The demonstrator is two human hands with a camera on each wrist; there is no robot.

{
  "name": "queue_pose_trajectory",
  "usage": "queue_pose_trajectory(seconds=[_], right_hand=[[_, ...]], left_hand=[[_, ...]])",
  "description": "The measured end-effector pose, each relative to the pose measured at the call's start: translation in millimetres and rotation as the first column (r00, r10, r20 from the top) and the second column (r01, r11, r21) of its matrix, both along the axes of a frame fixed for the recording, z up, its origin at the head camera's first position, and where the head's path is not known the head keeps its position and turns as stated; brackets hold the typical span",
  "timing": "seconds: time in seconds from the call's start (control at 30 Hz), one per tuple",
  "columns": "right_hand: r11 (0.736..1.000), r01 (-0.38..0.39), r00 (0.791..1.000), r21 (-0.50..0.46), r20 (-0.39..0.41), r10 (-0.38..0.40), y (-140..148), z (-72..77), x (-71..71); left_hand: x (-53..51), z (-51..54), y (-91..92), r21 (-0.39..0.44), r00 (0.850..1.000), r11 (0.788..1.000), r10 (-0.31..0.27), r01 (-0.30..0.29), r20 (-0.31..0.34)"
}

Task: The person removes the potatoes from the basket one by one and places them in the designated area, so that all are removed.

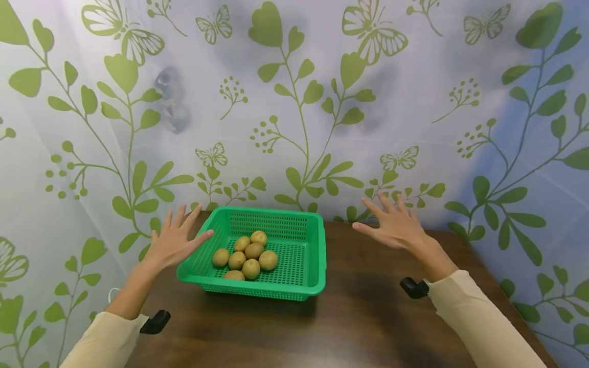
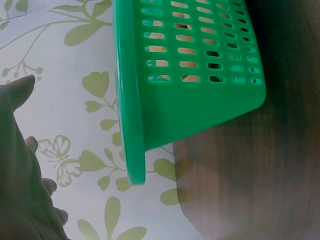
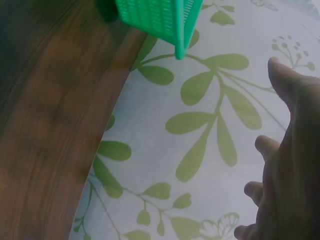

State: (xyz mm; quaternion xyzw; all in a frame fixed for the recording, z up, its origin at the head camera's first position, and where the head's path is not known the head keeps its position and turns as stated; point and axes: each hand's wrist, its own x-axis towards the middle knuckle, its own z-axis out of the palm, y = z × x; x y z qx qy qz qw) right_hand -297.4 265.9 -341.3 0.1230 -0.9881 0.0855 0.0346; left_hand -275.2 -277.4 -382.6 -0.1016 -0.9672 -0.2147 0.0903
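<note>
A green plastic basket (image 1: 303, 291) with slotted walls stands on the brown table, and several potatoes (image 1: 254, 250) lie together in its left half. My left hand (image 1: 172, 243) is held up by the basket's left side, fingers spread, with nothing in it. In the left wrist view, that hand (image 2: 25, 165) hangs apart from the basket's slotted wall (image 2: 200, 100). To the right of the basket my right hand (image 1: 393, 225) is raised over the table, fingers spread and holding nothing. The right wrist view shows this hand (image 3: 290, 165) well away from the basket (image 3: 155, 20).
The brown wooden table (image 1: 368, 317) reaches back to a hanging white curtain (image 1: 313, 128) printed with green leaves and butterflies. Black wrist-worn devices (image 1: 155, 322) sit at both cream sleeves (image 1: 478, 317). A white cable (image 1: 112, 293) shows at the left table edge.
</note>
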Motion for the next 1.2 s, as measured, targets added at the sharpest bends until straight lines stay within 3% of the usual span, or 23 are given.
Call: queue_pose_trajectory(seconds=[0.2,0.37,0.63,0.73,0.9,1.2], right_hand=[[0.998,-0.063,0.998,-0.016,0.023,0.063,-14,2.6,-10.5],[0.991,-0.120,0.991,-0.067,0.051,0.123,-29,3.7,-20.8],[0.945,-0.281,0.952,-0.169,0.080,0.297,-57,9.1,-34.7],[0.921,-0.337,0.929,-0.196,0.088,0.358,-70,11.9,-37.1],[0.899,-0.393,0.901,-0.192,0.116,0.419,-92,11.1,-44.6],[0.877,-0.442,0.860,-0.190,0.187,0.474,-125,8.0,-59.4]], left_hand=[[21.7,3.4,-10.1,0.092,0.999,0.995,-0.050,0.049,0.005],[42.3,2.0,-20.0,0.224,0.996,0.972,-0.082,0.071,0.041],[64.0,-18.0,-23.4,0.337,0.994,0.939,-0.092,0.067,0.058],[68.7,-29.1,-23.0,0.399,0.992,0.914,-0.105,0.069,0.068],[72.6,-46.3,-23.4,0.532,0.983,0.844,-0.147,0.065,0.113],[62.2,-68.3,-11.5,0.679,0.976,0.733,-0.174,0.039,0.132]])
